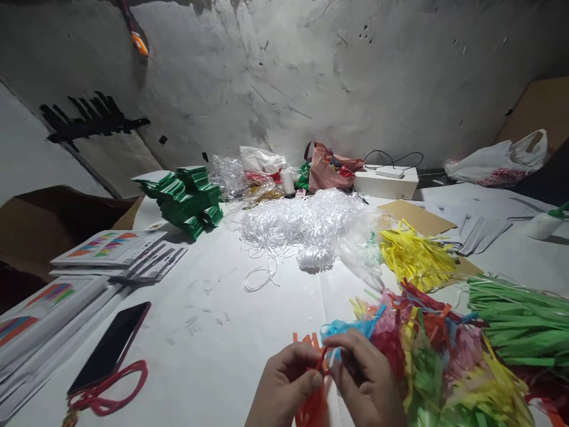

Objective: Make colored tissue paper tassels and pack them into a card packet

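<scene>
Low in the middle of the view, my left hand [288, 382] pinches a red tissue-paper tassel [313, 409] near its narrow twisted top. My right hand [367, 379] closes on the same narrow part from the other side, thumb and forefinger meeting at it. The tassel's strips hang down between my hands, partly hidden by my fingers. Just beyond lie orange paper strips [306, 339] and blue tassel strips [351, 328]. A heap of multicoloured tassels [427, 362] spreads beside my right hand.
Tangled white string [306, 222] fills the table's middle. Yellow [415, 255] and green paper fringes [524, 320] lie at the right. At left are a phone [109, 347] with a red strap, printed sheets [109, 246] and stacked green bundles [186, 198]. A wall stands behind.
</scene>
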A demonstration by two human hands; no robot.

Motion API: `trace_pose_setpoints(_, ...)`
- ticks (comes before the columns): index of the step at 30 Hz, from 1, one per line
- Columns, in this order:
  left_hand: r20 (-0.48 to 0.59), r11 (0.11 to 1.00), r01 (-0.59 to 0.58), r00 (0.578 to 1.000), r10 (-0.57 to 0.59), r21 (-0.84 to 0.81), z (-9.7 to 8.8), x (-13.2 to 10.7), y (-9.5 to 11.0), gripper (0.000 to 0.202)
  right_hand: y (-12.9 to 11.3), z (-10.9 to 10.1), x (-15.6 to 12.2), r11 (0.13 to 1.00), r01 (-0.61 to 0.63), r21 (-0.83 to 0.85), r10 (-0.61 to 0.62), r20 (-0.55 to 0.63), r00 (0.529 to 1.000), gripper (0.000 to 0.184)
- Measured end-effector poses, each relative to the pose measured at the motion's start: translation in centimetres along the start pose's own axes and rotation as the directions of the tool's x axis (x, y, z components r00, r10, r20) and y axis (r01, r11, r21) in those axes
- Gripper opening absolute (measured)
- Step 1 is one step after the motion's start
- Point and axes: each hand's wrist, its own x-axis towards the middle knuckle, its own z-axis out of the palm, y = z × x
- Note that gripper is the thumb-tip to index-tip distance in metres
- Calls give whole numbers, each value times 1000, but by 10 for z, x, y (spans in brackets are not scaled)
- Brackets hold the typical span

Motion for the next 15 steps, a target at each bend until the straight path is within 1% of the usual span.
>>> trace_pose_setpoints(4, 7, 999, -25, 1000, 24, 35, 2, 1, -7, 31, -2, 2, 4, 1000, -2, -23, 3, 34, 999, 17)
trace_pose_setpoints(7, -23, 998, -45, 999, 46, 31, 3, 0, -10, 31, -1, 2, 6, 1000, 1, -23, -1, 33, 999, 16)
trace_pose_setpoints(10, -50, 999, -33, 998, 35, 28, 3, -1, -12, 31, 1, 2, 6, 1000, -26, -15, 27, 37, 999, 14)
trace_pose_setpoints(13, -31, 1000, -14, 999, 15, 16, 4, -1, -13, 29, 3, 2, 5, 997, -73, 6, 72, 58, 996, 14)
trace_pose_setpoints(15, -24, 1000, -12, 1000, 12, -2, 5, -1, -13, 28, 4, 2, 5, 997, -74, 18, 73, 60, 996, 13)
